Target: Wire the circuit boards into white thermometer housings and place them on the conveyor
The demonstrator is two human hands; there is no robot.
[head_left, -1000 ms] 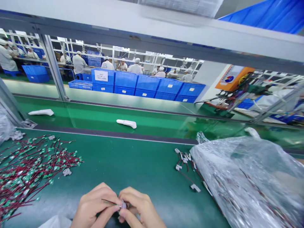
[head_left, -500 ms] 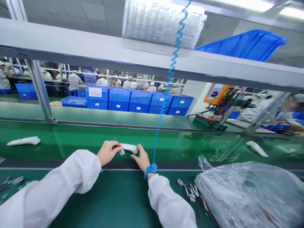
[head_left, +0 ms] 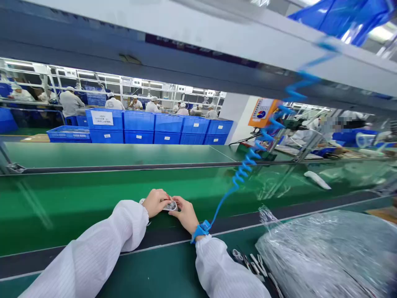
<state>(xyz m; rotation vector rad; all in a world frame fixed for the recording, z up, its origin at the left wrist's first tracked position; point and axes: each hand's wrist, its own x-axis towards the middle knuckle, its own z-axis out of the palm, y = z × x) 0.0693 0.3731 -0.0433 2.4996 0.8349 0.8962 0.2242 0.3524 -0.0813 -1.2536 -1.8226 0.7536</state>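
Over the green conveyor belt (head_left: 93, 190), both of my hands meet at one white plastic housing (head_left: 175, 207), long and narrow with a rounded end. My left hand (head_left: 156, 203) lies across its middle, fingers closed on a small part with thin reddish wires (head_left: 168, 197) at the open hollow of the rounded end. The thumb and fingers of my right hand (head_left: 186, 214) pinch that end from the right. A blue wrist strap (head_left: 201, 230) with a coiled cord circles my right wrist. My left fingers cover most of the housing.
A clear plastic bag (head_left: 325, 252) lies at the right on the bench, beside several loose wired parts (head_left: 257, 265). Another white housing (head_left: 317, 180) rests farther right on the belt. Stacked blue bins (head_left: 138, 126) stand behind. The coiled blue cord (head_left: 245, 167) hangs at my right.
My hands have come together, and the wired part in my left hand is now at the housing's rounded end. My right hand has closed on that end. The view has shifted.
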